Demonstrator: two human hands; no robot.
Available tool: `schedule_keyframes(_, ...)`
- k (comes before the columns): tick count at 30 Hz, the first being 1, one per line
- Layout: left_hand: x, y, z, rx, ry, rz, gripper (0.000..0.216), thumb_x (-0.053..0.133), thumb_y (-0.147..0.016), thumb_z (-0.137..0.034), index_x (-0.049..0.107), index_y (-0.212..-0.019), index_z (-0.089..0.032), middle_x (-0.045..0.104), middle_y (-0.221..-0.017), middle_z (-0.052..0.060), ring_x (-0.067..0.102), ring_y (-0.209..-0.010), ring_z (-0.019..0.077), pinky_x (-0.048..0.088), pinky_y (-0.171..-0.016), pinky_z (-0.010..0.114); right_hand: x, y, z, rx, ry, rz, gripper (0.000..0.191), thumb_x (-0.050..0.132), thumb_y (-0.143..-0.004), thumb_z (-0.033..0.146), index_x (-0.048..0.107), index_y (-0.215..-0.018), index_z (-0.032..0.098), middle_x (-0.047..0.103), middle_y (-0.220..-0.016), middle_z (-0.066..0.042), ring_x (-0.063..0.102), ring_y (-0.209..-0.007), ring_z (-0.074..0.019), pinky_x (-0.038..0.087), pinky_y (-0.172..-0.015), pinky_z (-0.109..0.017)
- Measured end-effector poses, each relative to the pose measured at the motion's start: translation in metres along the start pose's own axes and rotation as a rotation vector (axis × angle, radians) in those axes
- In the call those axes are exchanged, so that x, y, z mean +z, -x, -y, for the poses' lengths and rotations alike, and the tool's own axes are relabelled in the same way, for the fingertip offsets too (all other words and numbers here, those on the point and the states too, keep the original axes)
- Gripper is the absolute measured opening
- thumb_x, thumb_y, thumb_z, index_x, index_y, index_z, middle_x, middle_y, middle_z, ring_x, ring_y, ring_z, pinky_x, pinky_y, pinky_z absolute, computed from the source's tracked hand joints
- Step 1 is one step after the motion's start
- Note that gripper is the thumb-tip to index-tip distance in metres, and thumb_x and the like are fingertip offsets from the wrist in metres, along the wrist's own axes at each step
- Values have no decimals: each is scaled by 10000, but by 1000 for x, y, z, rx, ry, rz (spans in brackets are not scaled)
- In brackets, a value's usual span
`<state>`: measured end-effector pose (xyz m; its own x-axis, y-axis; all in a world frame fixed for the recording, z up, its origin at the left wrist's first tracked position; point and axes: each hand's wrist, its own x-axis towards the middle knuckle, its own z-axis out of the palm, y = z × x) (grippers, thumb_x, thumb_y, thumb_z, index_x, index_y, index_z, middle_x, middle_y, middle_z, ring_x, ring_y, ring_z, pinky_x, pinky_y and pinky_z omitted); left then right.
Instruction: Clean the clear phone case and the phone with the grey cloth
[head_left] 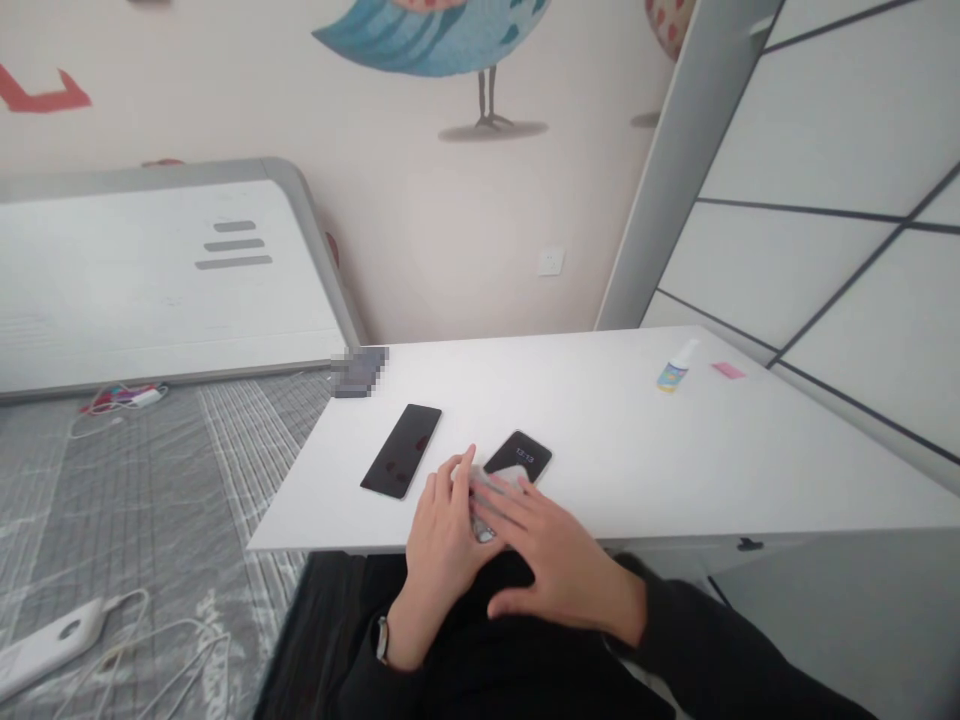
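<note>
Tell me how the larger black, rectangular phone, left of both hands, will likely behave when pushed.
The larger phone lies flat on the smooth white table, so it would probably slide rather than tip. Its thin slab shape suggests stiffness. Its reflective face looks glassy, perhaps slippery and crackable.

White desk point(600, 430) before bird-painted wall point(450, 230)

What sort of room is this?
Probably a bedroom, perhaps a child's: striped grey bedding lies beside a white headboard-like panel on the left, and a large cartoonish bird decorates the wall behind the white table.
</note>
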<state>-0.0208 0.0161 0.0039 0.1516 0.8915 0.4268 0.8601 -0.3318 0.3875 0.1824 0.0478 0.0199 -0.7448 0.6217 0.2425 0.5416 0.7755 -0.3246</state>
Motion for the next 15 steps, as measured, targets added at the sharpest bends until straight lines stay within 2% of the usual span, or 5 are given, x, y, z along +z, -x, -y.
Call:
schedule_keyframes(2,0,0,0,-5,5,5,993,811,-797,-389,236,-1594,-240,540,-1442,159,568,-1266,343,503,-1047,495,0,-4,0,4,-15,28,930,391,-878,870,452,-1557,237,432,-1615,-115,408,-1496,-326,248,-1253,-613)
schedule_keyframes(5,0,0,0,-3,-7,1,1035,827,-781,-455,231,-1597,-233,536,-1438,167,561,-1275,363,501,-1047,508,-1,-7,-3,219,56,-72,861,214,-995,759,462,-1545,145,404,-1613,-198,375,-1505,-386,235,-1208,-713)
schedule_keyframes(9,0,0,-1,-12,12,5,973,802,-803,-378,243,-1589,-251,546,-1413,152,570,-1265,349,499,-1047,503,3,-5,-1,-20,-24,10,1065,460,-820,901,374,-1598,179,370,-1644,-150,345,-1527,-340,277,-1260,-546)
schedule_keyframes(13,-1,0,-2,2,-4,7,973,801,-802,-430,256,-1584,-233,536,-1426,164,565,-1261,361,493,-1048,516,7,-2,1,196,82,-102,764,347,-1002,724,435,-1566,216,408,-1621,-168,380,-1506,-365,252,-1211,-696)
schedule_keyframes(15,-2,1,-2,6,-8,19,937,785,-811,-367,267,-1580,-232,543,-1421,158,564,-1264,353,487,-1056,509,10,0,4,135,58,-111,896,429,-934,789,404,-1582,172,378,-1632,-191,333,-1527,-378,249,-1228,-665)
